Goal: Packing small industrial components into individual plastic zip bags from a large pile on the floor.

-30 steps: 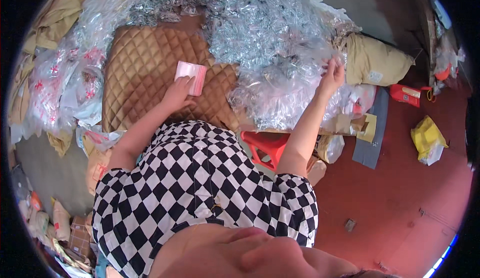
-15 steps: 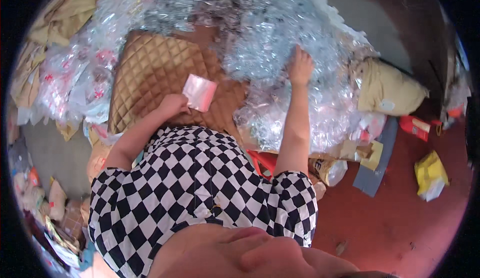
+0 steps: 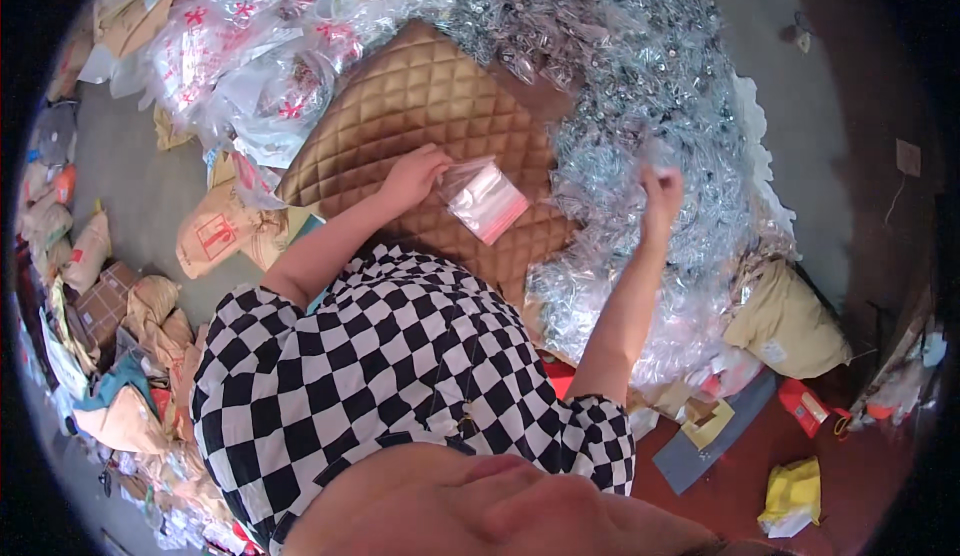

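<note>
My left hand (image 3: 415, 176) pinches the edge of a stack of clear zip bags (image 3: 484, 201) with a pink strip along one end. The bags are held over a brown quilted pad (image 3: 440, 91). To the right, my right hand (image 3: 662, 196) is closed, fingertips together, above a large pile of small clear packets (image 3: 690, 86). Dark little parts show inside many packets in the pile. A whitish, see-through small clear packet (image 3: 655, 152) appears at my right fingertips; its outline is blurred.
Big clear bags with red marks (image 3: 225, 46) lie at the far left. Paper sacks and parcels (image 3: 105, 301) crowd the left floor. On the right are a tan sack (image 3: 790, 321), a red packet (image 3: 803, 406) and a yellow bag (image 3: 792, 493).
My right hand has gone from spread on the pile to closed, with a clear packet at its fingertips. The view has turned, and the zip bags in my left hand tilt differently.
</note>
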`<action>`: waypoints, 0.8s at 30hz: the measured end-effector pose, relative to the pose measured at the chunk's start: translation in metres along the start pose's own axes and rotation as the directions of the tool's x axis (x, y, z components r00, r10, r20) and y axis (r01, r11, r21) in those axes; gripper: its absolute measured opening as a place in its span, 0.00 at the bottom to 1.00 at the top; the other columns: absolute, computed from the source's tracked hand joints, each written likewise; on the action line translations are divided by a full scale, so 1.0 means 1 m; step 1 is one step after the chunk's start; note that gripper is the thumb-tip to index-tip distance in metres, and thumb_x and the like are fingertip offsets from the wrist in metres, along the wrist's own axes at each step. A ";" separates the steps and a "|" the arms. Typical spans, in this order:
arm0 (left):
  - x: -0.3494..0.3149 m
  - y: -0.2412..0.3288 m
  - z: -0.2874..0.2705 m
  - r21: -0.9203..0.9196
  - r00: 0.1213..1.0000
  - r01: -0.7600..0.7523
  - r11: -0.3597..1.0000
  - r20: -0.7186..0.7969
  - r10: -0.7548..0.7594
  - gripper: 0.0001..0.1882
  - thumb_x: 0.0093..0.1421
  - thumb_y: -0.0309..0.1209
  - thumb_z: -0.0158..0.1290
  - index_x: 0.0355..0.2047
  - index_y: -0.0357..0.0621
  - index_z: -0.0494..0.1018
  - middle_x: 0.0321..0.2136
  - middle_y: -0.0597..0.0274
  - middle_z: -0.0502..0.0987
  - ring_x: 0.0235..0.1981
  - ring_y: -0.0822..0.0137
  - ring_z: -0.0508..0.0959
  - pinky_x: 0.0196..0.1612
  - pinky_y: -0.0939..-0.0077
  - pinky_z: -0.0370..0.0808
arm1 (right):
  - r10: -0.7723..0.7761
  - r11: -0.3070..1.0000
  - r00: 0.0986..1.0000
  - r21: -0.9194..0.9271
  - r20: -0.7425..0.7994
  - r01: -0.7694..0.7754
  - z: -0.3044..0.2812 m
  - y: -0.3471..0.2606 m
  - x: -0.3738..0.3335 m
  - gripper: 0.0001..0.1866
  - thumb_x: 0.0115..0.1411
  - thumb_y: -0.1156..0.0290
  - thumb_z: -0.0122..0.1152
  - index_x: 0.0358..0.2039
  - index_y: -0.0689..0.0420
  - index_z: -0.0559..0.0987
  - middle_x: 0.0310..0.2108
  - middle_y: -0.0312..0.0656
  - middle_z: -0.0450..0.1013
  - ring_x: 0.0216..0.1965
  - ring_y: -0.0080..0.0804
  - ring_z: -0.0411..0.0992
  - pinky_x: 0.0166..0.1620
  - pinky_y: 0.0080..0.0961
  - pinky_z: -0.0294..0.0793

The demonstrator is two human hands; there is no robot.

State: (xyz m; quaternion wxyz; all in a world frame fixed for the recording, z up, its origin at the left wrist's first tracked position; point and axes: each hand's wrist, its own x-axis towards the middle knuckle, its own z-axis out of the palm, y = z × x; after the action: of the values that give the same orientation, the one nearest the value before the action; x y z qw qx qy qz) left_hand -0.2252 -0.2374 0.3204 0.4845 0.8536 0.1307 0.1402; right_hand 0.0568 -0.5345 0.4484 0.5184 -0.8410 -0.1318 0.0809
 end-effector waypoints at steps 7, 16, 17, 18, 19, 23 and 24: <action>0.002 0.033 -0.009 -0.179 0.963 0.254 0.950 0.132 -0.233 0.07 0.55 0.31 0.57 0.29 0.40 0.74 0.28 0.53 0.74 0.30 0.52 0.76 0.33 0.64 0.71 | -0.060 0.935 0.895 -0.290 0.441 0.206 0.182 0.013 0.073 0.21 0.50 0.75 0.65 0.45 0.57 0.71 0.26 0.37 0.72 0.24 0.28 0.70 0.32 0.28 0.73; -0.030 -0.002 -0.029 -0.190 0.986 0.155 0.969 -0.027 -0.163 0.10 0.53 0.34 0.61 0.29 0.40 0.75 0.25 0.57 0.75 0.27 0.56 0.76 0.32 0.69 0.73 | -0.444 0.163 0.684 -0.699 0.579 0.697 0.220 0.073 0.092 0.26 0.52 0.68 0.60 0.53 0.48 0.67 0.39 0.57 0.75 0.42 0.56 0.74 0.46 0.48 0.73; -0.034 -0.003 -0.027 -0.231 0.984 0.176 0.957 0.073 -0.163 0.10 0.53 0.34 0.61 0.28 0.41 0.75 0.25 0.57 0.75 0.27 0.56 0.76 0.32 0.68 0.73 | -0.433 0.154 0.665 -0.677 0.608 0.720 0.220 0.065 0.087 0.26 0.52 0.68 0.60 0.53 0.48 0.67 0.39 0.57 0.75 0.42 0.56 0.74 0.46 0.48 0.73; -0.036 -0.002 -0.025 -0.245 0.980 0.200 0.949 0.059 -0.192 0.10 0.53 0.34 0.61 0.28 0.41 0.75 0.25 0.57 0.75 0.27 0.56 0.76 0.32 0.68 0.73 | -0.161 0.344 0.834 -0.762 0.528 0.549 0.217 0.057 0.083 0.28 0.52 0.65 0.61 0.55 0.49 0.67 0.41 0.57 0.74 0.46 0.55 0.73 0.49 0.47 0.72; -0.032 0.002 -0.031 -0.172 0.975 0.216 0.961 0.091 -0.203 0.11 0.54 0.35 0.60 0.31 0.42 0.75 0.25 0.57 0.75 0.27 0.55 0.76 0.32 0.67 0.74 | 0.139 0.466 0.899 -0.828 0.415 0.311 0.219 0.045 0.080 0.29 0.52 0.63 0.62 0.56 0.50 0.67 0.43 0.58 0.74 0.49 0.55 0.72 0.51 0.47 0.70; -0.003 0.034 -0.055 -0.310 0.919 0.393 0.866 0.168 -0.357 0.11 0.57 0.36 0.57 0.35 0.44 0.74 0.26 0.58 0.72 0.29 0.54 0.75 0.35 0.65 0.74 | 0.230 0.634 0.919 -0.766 0.320 0.108 0.190 0.049 0.084 0.33 0.53 0.62 0.63 0.60 0.50 0.66 0.43 0.50 0.75 0.47 0.44 0.73 0.48 0.40 0.74; -0.004 0.032 -0.054 -0.322 0.918 0.394 0.861 0.170 -0.357 0.11 0.57 0.36 0.57 0.35 0.44 0.74 0.26 0.58 0.72 0.29 0.54 0.75 0.35 0.65 0.74 | 0.233 0.624 0.918 -0.773 0.319 0.111 0.179 0.057 0.080 0.33 0.53 0.62 0.63 0.60 0.50 0.66 0.43 0.50 0.75 0.47 0.44 0.73 0.48 0.40 0.74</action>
State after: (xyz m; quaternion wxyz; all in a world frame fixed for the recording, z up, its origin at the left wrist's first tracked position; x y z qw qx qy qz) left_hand -0.2462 -0.2126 0.3743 0.6523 0.7179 0.2422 0.0192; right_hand 0.0920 -0.3818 0.3172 0.0632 -0.9517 -0.2245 0.1995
